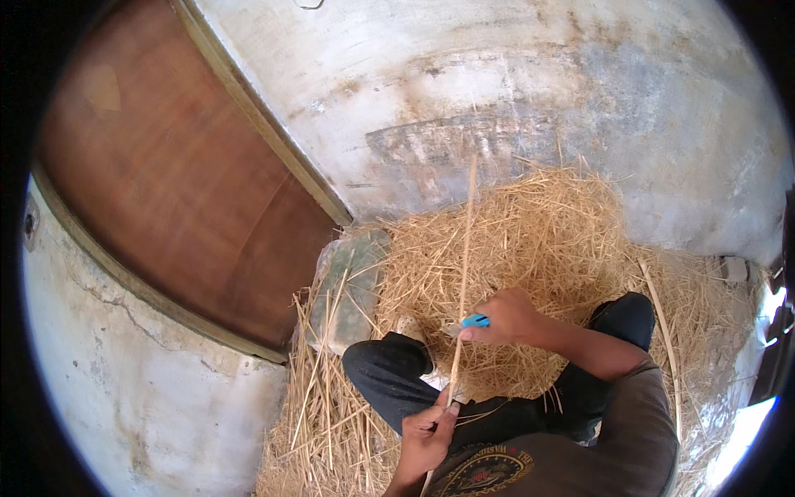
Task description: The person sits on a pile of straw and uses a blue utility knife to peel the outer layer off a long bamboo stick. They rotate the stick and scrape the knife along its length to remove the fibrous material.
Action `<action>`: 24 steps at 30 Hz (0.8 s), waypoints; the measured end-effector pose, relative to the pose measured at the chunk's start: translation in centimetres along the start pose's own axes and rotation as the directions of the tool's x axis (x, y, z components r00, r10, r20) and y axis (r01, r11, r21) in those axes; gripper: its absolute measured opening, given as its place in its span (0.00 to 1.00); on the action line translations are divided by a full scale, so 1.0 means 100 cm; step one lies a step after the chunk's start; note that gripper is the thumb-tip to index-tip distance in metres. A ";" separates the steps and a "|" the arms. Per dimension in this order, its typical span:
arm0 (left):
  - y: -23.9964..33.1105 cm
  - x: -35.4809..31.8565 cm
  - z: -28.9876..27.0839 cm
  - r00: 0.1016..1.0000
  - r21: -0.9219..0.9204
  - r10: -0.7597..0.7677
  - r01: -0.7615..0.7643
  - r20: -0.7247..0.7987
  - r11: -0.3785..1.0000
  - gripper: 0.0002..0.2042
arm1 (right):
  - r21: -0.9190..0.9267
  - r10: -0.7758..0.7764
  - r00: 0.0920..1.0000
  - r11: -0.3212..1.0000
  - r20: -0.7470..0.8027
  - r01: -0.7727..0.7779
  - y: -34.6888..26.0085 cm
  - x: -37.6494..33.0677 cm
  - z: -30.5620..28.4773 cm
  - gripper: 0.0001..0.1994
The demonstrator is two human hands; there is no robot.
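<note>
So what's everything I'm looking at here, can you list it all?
long straw stalk: one, pale yellow, upright, held between both hands
small tool: one, bright blue handle, in the right hand against the stalk
straw heap: one, golden, on the floor by the wall
loose stalks: many, yellow, lying left of the knee
flat slab: one, grey-green, at the foot of the door
door: one, brown wood, upper left
wall: whitewashed, stained, behind the heap
trousers: dark, knees bent
shirt: brown-grey
left hand: gripping the stalk's lower end
right hand: holding the tool
</note>
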State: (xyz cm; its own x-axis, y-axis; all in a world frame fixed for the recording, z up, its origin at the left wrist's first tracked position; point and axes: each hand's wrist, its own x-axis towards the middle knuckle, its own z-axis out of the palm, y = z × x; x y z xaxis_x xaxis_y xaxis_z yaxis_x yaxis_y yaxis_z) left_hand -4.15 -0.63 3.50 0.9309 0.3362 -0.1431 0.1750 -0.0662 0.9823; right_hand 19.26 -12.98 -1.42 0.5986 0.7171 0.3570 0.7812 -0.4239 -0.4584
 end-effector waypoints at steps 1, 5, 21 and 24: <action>0.001 0.002 0.000 0.999 0.046 0.028 -0.029 0.023 0.999 0.13 | -0.037 -0.012 1.000 0.999 0.010 0.012 0.001 0.002 -0.004 0.39; 0.002 0.005 0.001 0.995 0.089 0.041 -0.049 0.089 0.995 0.18 | -0.099 0.005 0.999 0.995 0.037 -0.002 0.011 0.010 -0.013 0.38; -0.013 -0.021 -0.001 0.986 0.036 -0.017 0.011 0.166 0.999 0.18 | -0.184 0.237 0.961 0.948 -0.140 -0.260 0.075 0.031 -0.016 0.36; -0.008 -0.024 0.000 0.984 0.059 -0.012 0.002 0.177 0.998 0.18 | -0.235 0.362 0.921 0.892 -0.144 -0.387 0.089 0.044 -0.027 0.37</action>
State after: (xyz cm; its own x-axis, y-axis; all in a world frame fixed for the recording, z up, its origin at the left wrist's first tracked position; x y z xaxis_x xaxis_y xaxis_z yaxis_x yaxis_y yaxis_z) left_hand -6.51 -1.33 3.07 0.9707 0.1658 -0.1741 0.1953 -0.1209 0.9733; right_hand 29.31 -15.10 -1.76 0.8596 0.4274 0.2800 0.5064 -0.7854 -0.3560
